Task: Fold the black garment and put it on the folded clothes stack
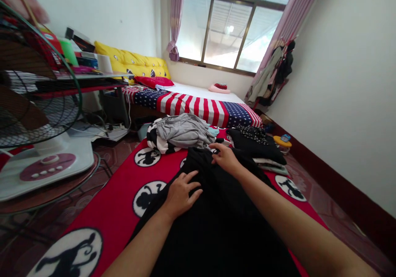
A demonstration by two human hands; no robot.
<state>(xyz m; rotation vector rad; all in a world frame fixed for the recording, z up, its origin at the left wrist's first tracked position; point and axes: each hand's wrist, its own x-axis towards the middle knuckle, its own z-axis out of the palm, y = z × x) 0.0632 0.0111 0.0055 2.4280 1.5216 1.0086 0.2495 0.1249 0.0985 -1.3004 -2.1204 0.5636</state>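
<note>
Centre frame: I have my left hand [182, 192] pressed flat, fingers spread wide, on the black garment [216, 223], which lies across the red blanket [117, 211] at lower middle. My right hand [225, 158] sits on the garment's far edge with fingers curled narrow; I cannot tell whether they pinch the cloth. Just above lies a grey-and-striped clothes heap [181, 132].

Black garment [216, 223] spread flat on red blanket, far edge bunched.

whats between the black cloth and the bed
Head view: a heap of grey and striped clothes and a folded dark stack, beyond the black cloth.
</note>
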